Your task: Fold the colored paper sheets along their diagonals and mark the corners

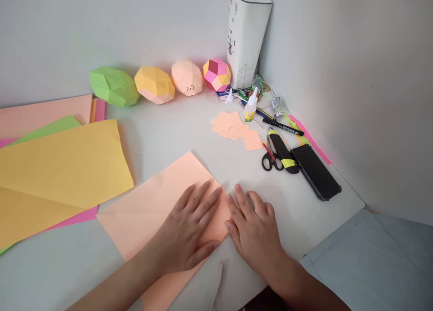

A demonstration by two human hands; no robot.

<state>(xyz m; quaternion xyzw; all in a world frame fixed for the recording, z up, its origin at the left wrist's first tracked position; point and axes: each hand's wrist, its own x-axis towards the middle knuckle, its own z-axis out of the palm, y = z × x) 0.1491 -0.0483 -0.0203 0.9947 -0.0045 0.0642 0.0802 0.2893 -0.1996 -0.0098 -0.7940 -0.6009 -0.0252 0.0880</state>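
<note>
A peach sheet of paper (149, 198) lies on the white table in front of me, its right edge under my hands. My left hand (191, 227) rests flat on the sheet with its fingers stretched toward the far right edge. Just to its right, my right hand (253, 229) lies with spread, slightly bent fingers. Its fingertips are at the sheet's right edge, and the thumb tip sits close to that edge. Neither hand grips anything. Part of the sheet is hidden beneath the left hand and forearm.
Coloured sheets (61, 175) lie at left. Along the wall stand several faceted paper shapes (154, 83) and a white tower device (246, 40). To the right are cut peach pieces (230, 125), a glue bottle (250, 107), scissors (270, 161), a black-and-yellow cutter (284, 150) and a phone (316, 171).
</note>
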